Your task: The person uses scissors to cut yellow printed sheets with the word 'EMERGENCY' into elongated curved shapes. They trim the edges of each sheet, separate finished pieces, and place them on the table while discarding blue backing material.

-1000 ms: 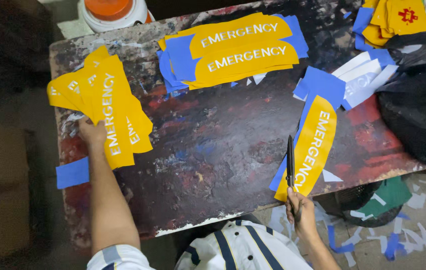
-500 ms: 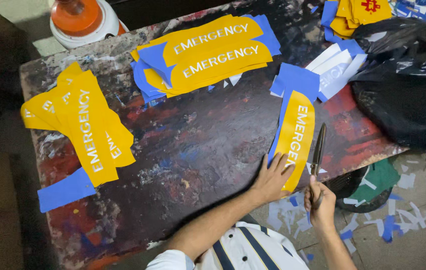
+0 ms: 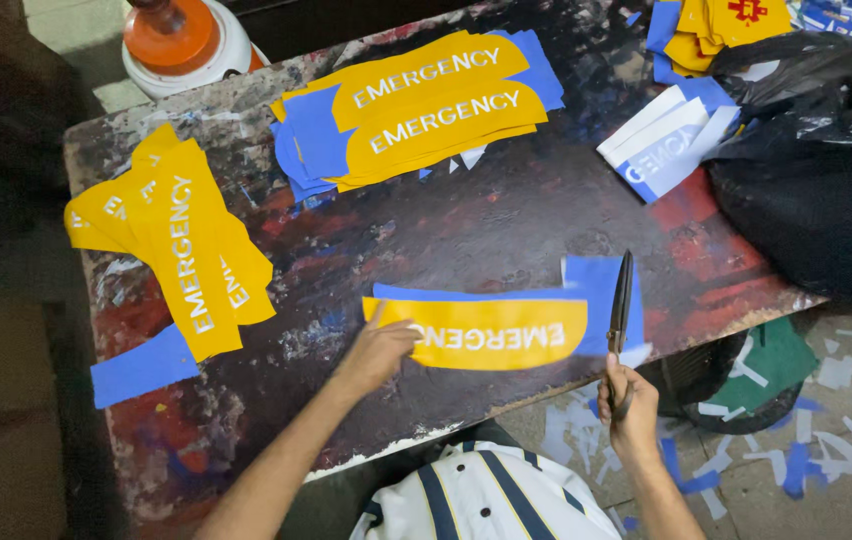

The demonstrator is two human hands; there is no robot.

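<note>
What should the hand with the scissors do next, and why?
Probably bring the scissors in the right hand onto the blue margin at the sticker sheet's right end. The left hand already pins the sheet's other end flat, and the blades hover shut above uncut blue.

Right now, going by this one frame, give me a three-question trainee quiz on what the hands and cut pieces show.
1. True or false: the right hand holds the scissors.
2. What does the left hand press on? A) black bag B) yellow and blue strip C) orange-topped container
3. Fill in: the strip lies near the table's ____ edge.

Key: 1 true; 2 B; 3 near (the person's side).
</note>
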